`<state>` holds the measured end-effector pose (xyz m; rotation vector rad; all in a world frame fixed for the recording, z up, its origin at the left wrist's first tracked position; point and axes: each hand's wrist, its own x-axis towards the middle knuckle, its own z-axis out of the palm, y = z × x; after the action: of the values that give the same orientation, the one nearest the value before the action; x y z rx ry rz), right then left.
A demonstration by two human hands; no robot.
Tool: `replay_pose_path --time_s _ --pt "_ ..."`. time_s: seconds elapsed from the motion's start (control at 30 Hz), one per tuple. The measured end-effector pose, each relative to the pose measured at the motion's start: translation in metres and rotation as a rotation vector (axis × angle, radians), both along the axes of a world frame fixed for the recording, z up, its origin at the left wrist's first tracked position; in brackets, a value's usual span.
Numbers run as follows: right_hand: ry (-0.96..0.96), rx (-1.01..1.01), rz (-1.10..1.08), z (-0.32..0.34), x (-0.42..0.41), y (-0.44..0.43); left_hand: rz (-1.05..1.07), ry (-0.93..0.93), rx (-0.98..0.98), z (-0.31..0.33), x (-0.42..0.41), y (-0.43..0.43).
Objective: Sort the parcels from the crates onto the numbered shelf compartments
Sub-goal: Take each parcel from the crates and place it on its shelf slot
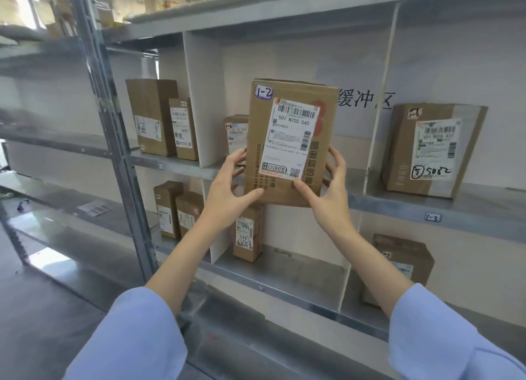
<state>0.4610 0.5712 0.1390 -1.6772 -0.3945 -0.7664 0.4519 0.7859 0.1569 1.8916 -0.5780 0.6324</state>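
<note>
A tall brown cardboard parcel point(287, 140) marked "1-2" with a white shipping label is held upright in front of the middle compartment of the upper shelf point(353, 180). My left hand point(230, 186) grips its lower left edge, thumb on the front. My right hand point(327, 191) grips its lower right edge, fingers curled behind. A smaller parcel point(234, 134) also marked "1-2" stands behind it in the same compartment.
Two parcels point(162, 117) stand in the left compartment; one parcel point(429, 149) sits in the right compartment above the tag "1-3" point(433, 217). The lower shelf holds several more parcels point(249, 237). White dividers point(203, 100) separate compartments. A metal upright point(113, 140) stands at left.
</note>
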Motion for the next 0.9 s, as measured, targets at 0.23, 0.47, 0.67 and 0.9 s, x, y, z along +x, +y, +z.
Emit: replay_pose_path --time_s 0.23,0.47,0.67,0.9 --pt "0.000 -0.035 -0.165 0.017 0.051 -0.022 -0.008 0.018 0.209 0.007 0.070 0.004" --pt "0.066 -0.071 -0.302 0.010 0.104 -0.035 0.019 -0.048 0.365 0.006 0.125 0.014" --pt "0.094 -0.148 -0.392 0.000 0.127 -0.029 -0.054 -0.068 0.371 0.003 0.166 0.024" --pt "0.112 -0.199 -0.470 0.000 0.125 -0.027 -0.166 -0.067 0.351 -0.005 0.188 0.017"
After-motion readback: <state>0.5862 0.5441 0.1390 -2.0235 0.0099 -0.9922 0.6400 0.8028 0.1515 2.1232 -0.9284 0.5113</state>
